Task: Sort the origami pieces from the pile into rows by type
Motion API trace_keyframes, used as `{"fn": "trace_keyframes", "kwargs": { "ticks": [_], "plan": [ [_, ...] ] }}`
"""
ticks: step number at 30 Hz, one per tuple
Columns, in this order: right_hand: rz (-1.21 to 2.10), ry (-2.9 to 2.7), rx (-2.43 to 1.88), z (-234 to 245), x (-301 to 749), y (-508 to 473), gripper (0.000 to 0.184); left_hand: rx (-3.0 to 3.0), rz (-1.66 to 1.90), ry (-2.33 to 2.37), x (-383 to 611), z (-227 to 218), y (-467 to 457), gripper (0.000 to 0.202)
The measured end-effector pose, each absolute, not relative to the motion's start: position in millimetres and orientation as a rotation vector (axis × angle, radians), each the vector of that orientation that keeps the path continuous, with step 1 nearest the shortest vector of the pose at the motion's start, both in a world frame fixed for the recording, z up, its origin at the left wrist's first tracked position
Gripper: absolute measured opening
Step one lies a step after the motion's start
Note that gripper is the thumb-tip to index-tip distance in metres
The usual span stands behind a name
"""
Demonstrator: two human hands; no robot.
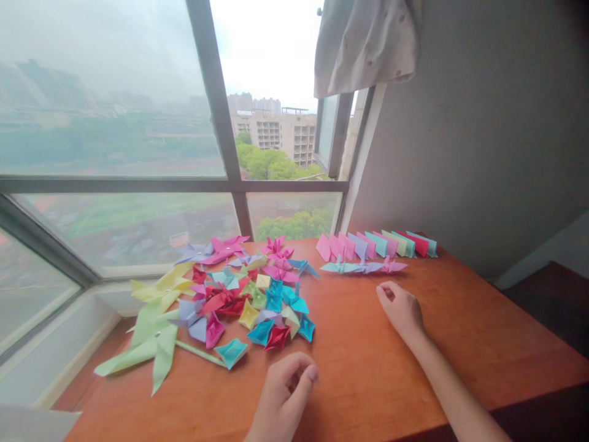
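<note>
My left hand point(285, 393) hovers low over the near part of the wooden table point(368, 356), fingers curled in with the thumb against them and nothing visible inside. It is close to a pile of coloured origami pieces point(248, 301). My right hand point(401, 309) rests on the tabletop with its fingers curled under, holding nothing I can see. Just beyond it lie three paper cranes point(363, 266) in a line, and behind them a row of folded paper pieces point(377, 244) stands on edge.
A green paper pinwheel point(154, 344) and a yellow one point(163, 285) lie at the table's left edge. A large window point(138, 153) runs behind the table, with a curtain point(363, 43) bunched at the top. A grey wall point(483, 153) stands to the right.
</note>
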State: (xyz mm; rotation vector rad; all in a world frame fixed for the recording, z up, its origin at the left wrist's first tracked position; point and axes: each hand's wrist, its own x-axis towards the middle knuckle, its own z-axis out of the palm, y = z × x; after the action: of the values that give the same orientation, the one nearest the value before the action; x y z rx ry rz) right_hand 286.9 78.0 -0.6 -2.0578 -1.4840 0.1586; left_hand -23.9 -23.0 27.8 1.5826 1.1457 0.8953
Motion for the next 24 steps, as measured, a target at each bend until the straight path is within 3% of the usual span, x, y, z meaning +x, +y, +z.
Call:
{"fn": "trace_keyframes", "kwargs": {
  "ticks": [7,11,16,24],
  "plan": [
    [0.398,-1.641,-1.872,-17.5,244.7,45.0,0.03,1.701,1.061,1.271,-65.5,59.2,4.9,0.028],
    [0.415,-1.644,-1.863,-23.9,243.0,44.0,0.03,1.827,1.093,1.71,-106.5,74.1,37.0,0.026],
    [0.398,-1.656,-1.818,-22.7,241.5,42.6,0.028,2.015,0.819,2.184,-139.9,81.2,67.1,0.022],
    [0.365,-1.66,-1.819,-20.0,238.8,39.4,0.026,2.123,0.676,2.255,-144.3,79.0,80.4,0.019]
  ]
}}
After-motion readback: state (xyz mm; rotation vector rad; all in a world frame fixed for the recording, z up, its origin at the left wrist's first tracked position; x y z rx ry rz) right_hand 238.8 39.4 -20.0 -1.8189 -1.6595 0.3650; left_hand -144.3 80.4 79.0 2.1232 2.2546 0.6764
